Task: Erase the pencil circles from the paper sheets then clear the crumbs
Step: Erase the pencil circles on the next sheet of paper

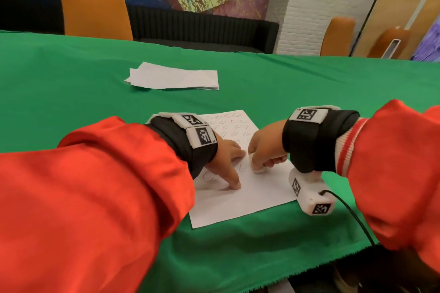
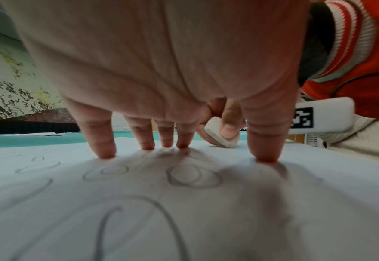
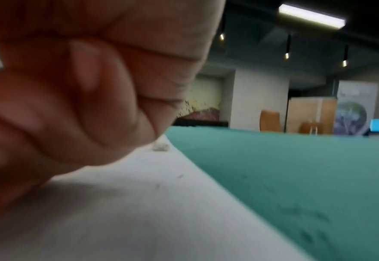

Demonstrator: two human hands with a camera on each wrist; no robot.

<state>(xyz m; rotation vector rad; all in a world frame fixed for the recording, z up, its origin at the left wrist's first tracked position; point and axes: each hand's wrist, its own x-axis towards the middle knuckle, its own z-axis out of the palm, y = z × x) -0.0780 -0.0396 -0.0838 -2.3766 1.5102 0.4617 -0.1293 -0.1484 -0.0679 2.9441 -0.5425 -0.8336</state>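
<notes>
We've got the left hand (image 1: 225,158) fingertips splayed flat, pinning the paper sheet (image 1: 259,194) on the green cloth (image 1: 309,83), right hand (image 1: 266,150) pinching the eraser (image 2: 222,135) on it; risk: hard strokes could crease or tear the sheet, crumbs scatter onto cloth

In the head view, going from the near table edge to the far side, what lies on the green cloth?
Near edge of the green tablecloth → white sheet with pencil circles → left hand pressing it and right hand gripping a white eraser → stack of plain white sheets → orange chairs.
</notes>
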